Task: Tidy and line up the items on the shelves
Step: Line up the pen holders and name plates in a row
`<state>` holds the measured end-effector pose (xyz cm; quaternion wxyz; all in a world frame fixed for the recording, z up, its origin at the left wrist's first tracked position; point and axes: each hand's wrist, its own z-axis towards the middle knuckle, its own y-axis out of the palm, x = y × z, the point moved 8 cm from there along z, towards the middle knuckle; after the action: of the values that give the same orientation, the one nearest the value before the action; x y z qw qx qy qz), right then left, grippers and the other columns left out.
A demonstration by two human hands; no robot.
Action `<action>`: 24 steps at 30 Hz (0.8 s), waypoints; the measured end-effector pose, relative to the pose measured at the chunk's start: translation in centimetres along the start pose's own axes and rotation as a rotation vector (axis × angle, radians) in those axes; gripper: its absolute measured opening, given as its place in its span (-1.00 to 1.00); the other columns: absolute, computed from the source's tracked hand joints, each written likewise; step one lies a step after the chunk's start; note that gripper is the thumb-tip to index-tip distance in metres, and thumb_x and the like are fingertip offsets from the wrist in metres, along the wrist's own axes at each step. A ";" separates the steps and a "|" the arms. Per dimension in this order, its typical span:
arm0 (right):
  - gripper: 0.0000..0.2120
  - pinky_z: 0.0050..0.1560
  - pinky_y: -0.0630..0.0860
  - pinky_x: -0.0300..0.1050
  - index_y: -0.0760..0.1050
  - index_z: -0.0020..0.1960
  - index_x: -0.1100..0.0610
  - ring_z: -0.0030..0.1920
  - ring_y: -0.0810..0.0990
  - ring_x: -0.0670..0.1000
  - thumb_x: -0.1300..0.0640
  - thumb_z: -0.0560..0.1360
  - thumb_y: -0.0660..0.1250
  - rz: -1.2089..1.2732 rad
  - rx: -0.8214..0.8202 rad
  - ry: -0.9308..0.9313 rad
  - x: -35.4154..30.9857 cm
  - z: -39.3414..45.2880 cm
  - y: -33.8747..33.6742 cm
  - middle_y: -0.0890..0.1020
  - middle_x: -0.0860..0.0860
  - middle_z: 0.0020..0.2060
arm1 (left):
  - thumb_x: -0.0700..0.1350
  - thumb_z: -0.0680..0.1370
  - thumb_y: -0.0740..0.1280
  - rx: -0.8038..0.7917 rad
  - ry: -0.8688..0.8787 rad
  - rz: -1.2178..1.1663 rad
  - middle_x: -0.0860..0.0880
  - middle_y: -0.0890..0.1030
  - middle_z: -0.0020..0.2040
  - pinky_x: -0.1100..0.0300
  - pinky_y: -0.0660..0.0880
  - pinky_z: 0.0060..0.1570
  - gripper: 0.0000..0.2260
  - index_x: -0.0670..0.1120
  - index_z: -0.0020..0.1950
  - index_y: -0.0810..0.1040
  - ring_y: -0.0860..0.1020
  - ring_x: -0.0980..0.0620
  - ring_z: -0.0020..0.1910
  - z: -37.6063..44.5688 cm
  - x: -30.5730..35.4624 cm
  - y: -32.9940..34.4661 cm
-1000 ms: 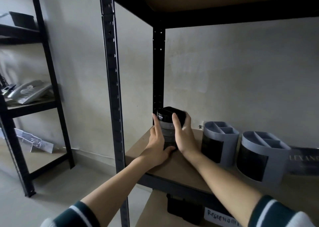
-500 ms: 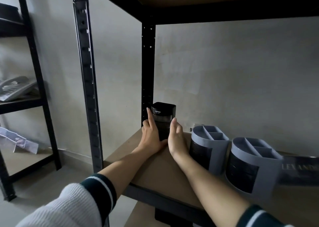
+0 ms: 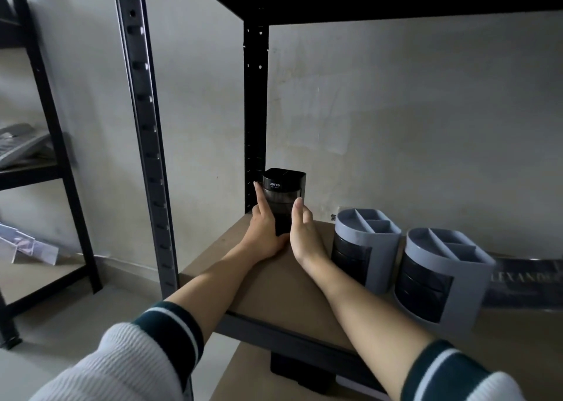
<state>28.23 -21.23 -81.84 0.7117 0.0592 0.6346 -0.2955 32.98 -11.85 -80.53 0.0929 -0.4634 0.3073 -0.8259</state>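
At the back left corner of the shelf (image 3: 274, 281): black canister (image 3: 284, 201) stands upright, close to the rear post (image 3: 255, 120).
Left hand (image 3: 264, 233): pressed flat against the canister's left side, index finger raised along it.
Right hand (image 3: 304, 236): fingers loosely spread beside the canister's right side — contact unclear.
Right of the hands: two grey desk organisers (image 3: 365, 242) (image 3: 441, 275) side by side, then a dark box (image 3: 527, 285) with pale lettering.
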 end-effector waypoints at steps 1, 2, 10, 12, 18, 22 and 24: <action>-0.34 0.45 0.16 0.06 0.11 0.52 0.02 0.45 0.27 0.11 -0.33 0.55 -0.16 -0.002 -0.008 -0.001 -0.1 -0.1 0.1 0.34 0.06 0.44 | -0.14 0.43 0.46 0.006 0.004 0.005 -0.38 0.11 0.44 0.03 0.16 0.36 0.11 -0.09 0.41 -0.53 0.23 -0.25 0.41 -0.1 0.0 0.0; -0.34 0.46 0.15 0.05 0.10 0.53 0.02 0.46 0.26 0.10 -0.32 0.56 -0.16 -0.001 -0.017 -0.003 -0.1 -0.2 0.1 0.33 0.06 0.45 | -0.14 0.44 0.46 0.013 0.007 0.012 -0.39 0.12 0.43 0.03 0.17 0.36 0.10 -0.09 0.41 -0.53 0.24 -0.26 0.40 -0.1 0.0 -0.1; -0.41 0.49 0.06 0.01 0.07 0.53 0.11 0.50 0.15 0.07 -0.20 0.61 -0.08 -0.067 0.039 -0.087 -1.5 -1.6 -0.2 0.20 0.09 0.51 | -0.05 0.40 0.49 -0.001 -0.059 -0.038 -0.34 0.01 0.50 0.01 0.09 0.42 0.15 -0.13 0.42 -0.52 0.11 -0.23 0.48 -0.2 -0.3 -0.3; -0.44 0.51 -0.04 -0.07 0.01 0.54 0.16 0.53 0.01 0.01 -0.09 0.64 -0.01 -0.103 0.067 -0.216 -3.3 -3.3 -0.5 0.06 0.10 0.54 | 0.08 0.35 0.49 0.020 -0.079 -0.090 -0.30 -0.08 0.52 -0.01 0.04 0.45 0.19 -0.15 0.44 -0.50 0.03 -0.20 0.51 -0.4 0.0 -0.7; -0.53 0.50 0.05 -0.16 0.24 0.48 0.11 0.51 0.09 -0.09 0.07 0.60 0.20 -0.252 0.042 -0.618 -9.0 -11.6 -3.6 0.24 0.02 0.49 | 0.21 0.42 0.37 0.150 0.134 0.105 -0.18 -0.33 0.52 -0.14 -0.13 0.48 0.06 -0.15 0.50 -0.37 -0.32 -0.12 0.50 -2.0 2.3 -2.0; -0.67 0.42 0.21 -0.02 0.52 0.24 0.14 0.40 0.34 0.00 0.04 0.52 0.31 -0.522 0.363 -0.848 -11.5 -17.3 -11.7 0.52 -0.02 0.27 | 0.29 0.45 0.31 0.326 0.669 0.185 -0.26 -0.08 0.54 -0.18 0.01 0.47 -0.08 -0.22 0.53 -0.05 -0.11 -0.19 0.53 -5.8 8.5 -3.3; -0.66 0.35 0.26 0.07 0.53 0.20 0.12 0.32 0.41 0.08 -0.02 0.50 0.30 -0.667 0.522 -0.770 -10.9 -18.2 -15.9 0.55 -0.01 0.21 | 0.22 0.45 0.37 0.253 0.900 0.227 -0.26 0.05 0.53 -0.16 0.07 0.46 -0.15 -0.22 0.51 0.07 0.00 -0.19 0.53 -8.4 12.2 -2.3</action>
<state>4.30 -22.14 -70.37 0.7216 -0.0822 0.2199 -0.6513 19.66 -11.82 -73.73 0.0960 -0.0084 0.2625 -0.9601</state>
